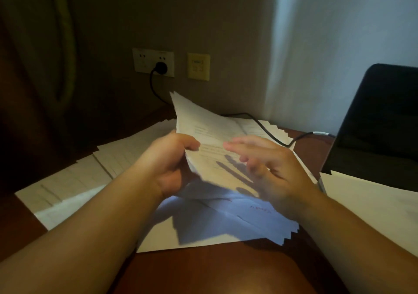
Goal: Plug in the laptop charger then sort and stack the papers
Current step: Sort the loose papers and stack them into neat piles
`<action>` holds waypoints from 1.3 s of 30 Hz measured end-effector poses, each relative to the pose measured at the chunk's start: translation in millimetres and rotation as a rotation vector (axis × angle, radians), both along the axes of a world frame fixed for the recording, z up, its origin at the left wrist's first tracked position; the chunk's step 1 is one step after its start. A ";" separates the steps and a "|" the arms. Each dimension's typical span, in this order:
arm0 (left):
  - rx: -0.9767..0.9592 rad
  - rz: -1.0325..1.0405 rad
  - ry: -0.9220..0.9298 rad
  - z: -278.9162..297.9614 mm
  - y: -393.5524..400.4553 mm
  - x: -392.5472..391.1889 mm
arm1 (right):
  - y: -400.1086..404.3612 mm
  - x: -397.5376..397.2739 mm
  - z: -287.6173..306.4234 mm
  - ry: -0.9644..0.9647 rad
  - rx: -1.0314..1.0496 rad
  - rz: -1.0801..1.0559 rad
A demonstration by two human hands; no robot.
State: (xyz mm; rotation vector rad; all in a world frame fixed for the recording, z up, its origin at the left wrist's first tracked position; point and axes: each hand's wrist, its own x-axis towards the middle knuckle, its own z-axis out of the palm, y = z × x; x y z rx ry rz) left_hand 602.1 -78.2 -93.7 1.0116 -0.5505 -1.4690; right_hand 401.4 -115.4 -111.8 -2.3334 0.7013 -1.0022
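My left hand (168, 161) grips the left edge of a thick sheaf of white papers (204, 133), lifted off the desk and tilted up toward the wall. Over the sheaf's right part hovers my right hand (269, 167), fingers straight and spread, casting a shadow on the top sheet; I cannot tell whether it touches. More papers lie fanned out on the brown desk: a spread at the left (74, 180), a fan under my hands (237, 221), a fan behind the sheaf (271, 128). The black charger plug (161, 67) sits in the wall socket (144, 62); its cable (267, 131) runs across the papers to the laptop (375, 122).
The black laptop stands open at the right with a loose sheet (371, 201) in front of it. A yellowish wall panel (198, 66) is beside the socket. A dark curtain (40, 45) hangs at the left. Bare desk edge (203, 269) lies nearest me.
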 end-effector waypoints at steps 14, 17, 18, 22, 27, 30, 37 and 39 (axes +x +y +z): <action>-0.448 -0.057 -0.241 19.7 19.0 1.4 | -24.6 -5.2 1.9 -0.431 0.570 -0.471; -0.447 0.007 -0.293 18.1 18.0 2.7 | -22.8 -9.1 6.0 -0.479 0.528 -0.493; -0.444 0.046 -0.305 17.3 17.3 2.9 | -21.4 -9.6 7.0 -0.494 0.493 -0.497; -0.452 0.239 -0.359 11.4 13.9 0.9 | -12.7 -7.6 7.6 -0.547 0.329 -0.422; -0.524 0.490 -0.498 5.5 11.6 -3.3 | -3.2 -0.7 6.5 -0.586 0.178 -0.372; -0.545 0.512 -0.483 3.1 9.7 -3.9 | -3.7 0.1 5.8 -0.643 0.168 -0.355; -0.417 0.505 -0.634 -22.3 -1.1 -10.9 | -15.9 0.3 -4.0 -0.346 0.345 -0.432; -0.434 0.539 -0.667 -23.5 -1.0 -12.0 | -16.5 1.4 -3.3 -0.320 0.366 -0.436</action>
